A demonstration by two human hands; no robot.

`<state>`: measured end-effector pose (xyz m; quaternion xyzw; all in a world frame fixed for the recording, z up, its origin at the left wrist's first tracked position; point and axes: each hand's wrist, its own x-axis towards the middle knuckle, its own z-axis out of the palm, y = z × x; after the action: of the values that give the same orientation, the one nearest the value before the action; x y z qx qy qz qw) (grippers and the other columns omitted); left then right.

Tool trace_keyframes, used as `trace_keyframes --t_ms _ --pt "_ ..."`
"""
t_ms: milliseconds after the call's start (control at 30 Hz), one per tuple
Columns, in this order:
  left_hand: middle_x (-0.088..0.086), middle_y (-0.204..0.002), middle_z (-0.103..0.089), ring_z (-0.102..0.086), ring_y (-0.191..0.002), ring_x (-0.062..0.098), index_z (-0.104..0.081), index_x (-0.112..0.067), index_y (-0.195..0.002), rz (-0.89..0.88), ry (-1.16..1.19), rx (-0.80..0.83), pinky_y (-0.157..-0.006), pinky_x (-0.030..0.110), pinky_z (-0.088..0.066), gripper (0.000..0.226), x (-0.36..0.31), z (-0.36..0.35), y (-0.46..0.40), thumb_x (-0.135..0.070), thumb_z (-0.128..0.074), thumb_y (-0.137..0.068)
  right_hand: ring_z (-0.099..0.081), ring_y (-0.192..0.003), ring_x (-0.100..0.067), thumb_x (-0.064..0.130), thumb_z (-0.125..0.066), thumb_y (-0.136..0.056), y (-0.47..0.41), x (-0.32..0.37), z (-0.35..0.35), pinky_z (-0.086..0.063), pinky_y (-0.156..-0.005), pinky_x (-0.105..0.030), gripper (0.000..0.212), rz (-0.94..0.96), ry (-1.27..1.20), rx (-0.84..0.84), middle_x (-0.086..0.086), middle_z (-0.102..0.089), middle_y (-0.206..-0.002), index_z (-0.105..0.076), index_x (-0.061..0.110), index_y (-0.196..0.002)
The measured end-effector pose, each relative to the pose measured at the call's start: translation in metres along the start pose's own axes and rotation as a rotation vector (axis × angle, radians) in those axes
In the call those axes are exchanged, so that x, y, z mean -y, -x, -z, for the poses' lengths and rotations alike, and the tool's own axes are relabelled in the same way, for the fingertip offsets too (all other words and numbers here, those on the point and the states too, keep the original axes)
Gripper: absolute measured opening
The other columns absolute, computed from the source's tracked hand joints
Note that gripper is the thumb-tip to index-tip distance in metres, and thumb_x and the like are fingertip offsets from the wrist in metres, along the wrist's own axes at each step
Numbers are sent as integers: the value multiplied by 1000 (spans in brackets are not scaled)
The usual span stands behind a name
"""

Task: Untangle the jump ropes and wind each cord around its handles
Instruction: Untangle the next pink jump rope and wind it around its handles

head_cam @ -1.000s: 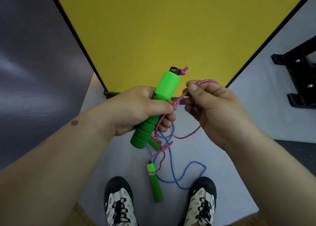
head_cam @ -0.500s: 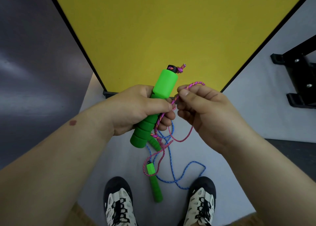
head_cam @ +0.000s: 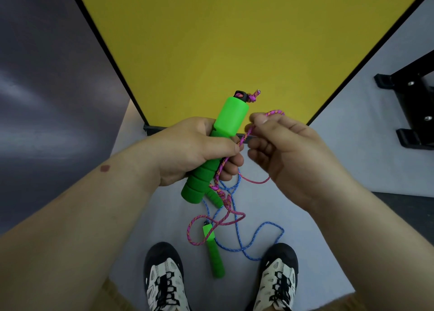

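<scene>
Standing on pale grey floor (head_cam: 293, 216), yellow panel (head_cam: 223, 40) ahead.

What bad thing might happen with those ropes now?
The pink cord pinched by the right hand still crosses the blue cord below the green handle in the left hand. Pulling hard might tighten that tangle. The loose loops lie between the shoes, so a step could catch them. The hanging second handle could swing and snag more.

Readable text, labels, numbers: I am finding none on anything I am looking at or holding here.
</scene>
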<state>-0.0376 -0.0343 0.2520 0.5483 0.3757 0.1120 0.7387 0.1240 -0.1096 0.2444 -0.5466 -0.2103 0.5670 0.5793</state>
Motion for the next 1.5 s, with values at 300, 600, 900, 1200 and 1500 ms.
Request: trace_keyframes --t_ms 300,600,900,1200,1500 --pt "11 -78 -70 -63 -68 23 -61 -7 -90 0 0 23 -69 37 -57 14 0 1 0 -14 -66 -79 -60 -67 -13 15 -66 -94 -6 8 8 -53 -67 -26 7 126 -29 -184 -6 -65 -83 -69 9 -91" --pt "13 -78 -69 -63 -66 22 -61 -5 -89 -5 2 9 -66 35 -57 14 0 0 0 -12 -66 -78 -58 -65 -12 13 -66 -91 0 -1 1 -51 -64 -24 10 -29 38 53 -5 -65 -76 -67 6 -98" --pt "12 -79 -69 -63 -67 21 -59 -7 -91 13 8 15 -68 33 -58 6 -2 0 1 -2 -62 -93 -60 -65 -13 9 -64 -95 -3 6 6 -53 -66 -25 6 114 -31 -103 -4 -68 -84 -70 9 -92" --pt "13 -79 -67 -62 -66 22 -58 -7 -91 19 -3 11 -66 32 -55 9 -3 0 1 1 -61 -94 -60 -64 -12 15 -69 -88 -2 4 5 -52 -67 -25 12 -15 -55 -17 -2 -65 -76 -66 9 -98" --pt "9 -81 -71 -66 -68 18 -60 -8 -94 30 -7 14 -63 24 -55 8 -4 2 3 -1 -60 -94 -59 -64 -12 12 -67 -93 -5 8 7 -53 -66 -25 8 86 -60 -124 -1 -66 -74 -69 11 -85"
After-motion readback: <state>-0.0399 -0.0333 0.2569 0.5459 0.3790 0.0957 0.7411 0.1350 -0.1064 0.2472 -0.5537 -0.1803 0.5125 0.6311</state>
